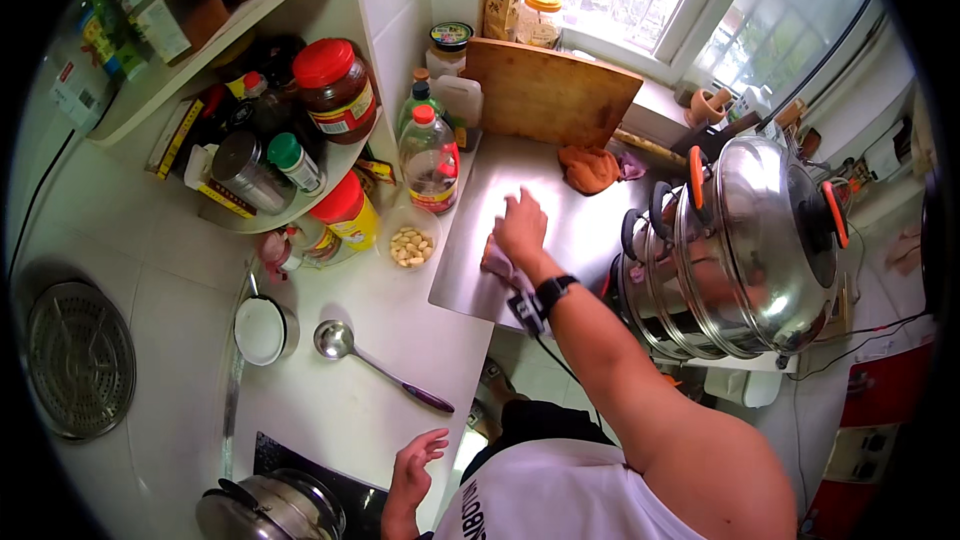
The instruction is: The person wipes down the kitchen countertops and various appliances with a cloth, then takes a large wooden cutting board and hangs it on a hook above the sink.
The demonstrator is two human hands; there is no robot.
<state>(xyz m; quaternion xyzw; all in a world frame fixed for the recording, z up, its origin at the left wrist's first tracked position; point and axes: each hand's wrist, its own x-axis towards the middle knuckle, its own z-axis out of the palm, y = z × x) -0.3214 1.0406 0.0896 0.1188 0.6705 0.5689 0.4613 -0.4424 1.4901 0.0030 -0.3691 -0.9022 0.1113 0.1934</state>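
My right hand (pixel 521 230) reaches over a stainless steel sheet (pixel 469 285) on the counter, its fingers bent and partly spread. A crumpled purple-brown cloth (pixel 499 262) shows beside and under the heel of this hand; the palm is hidden, so I cannot tell whether the hand grips it. Low in the picture, my left hand (pixel 414 471) hangs near the counter's edge with fingers loosely apart and nothing in them. Closest to it on the white counter lies a steel ladle (pixel 335 340), its dark purple handle pointing towards me.
A tall steel steamer (pixel 776 240) stands at right, near an orange cloth (pixel 590 169). A wooden cutting board (pixel 551 94) leans below the window. Peeled garlic cloves (pixel 410 247), a bottle (pixel 430 161), a small saucepan (pixel 260 330) and a lidded pot (pixel 240 510) are at left, below crowded shelves (pixel 300 214).
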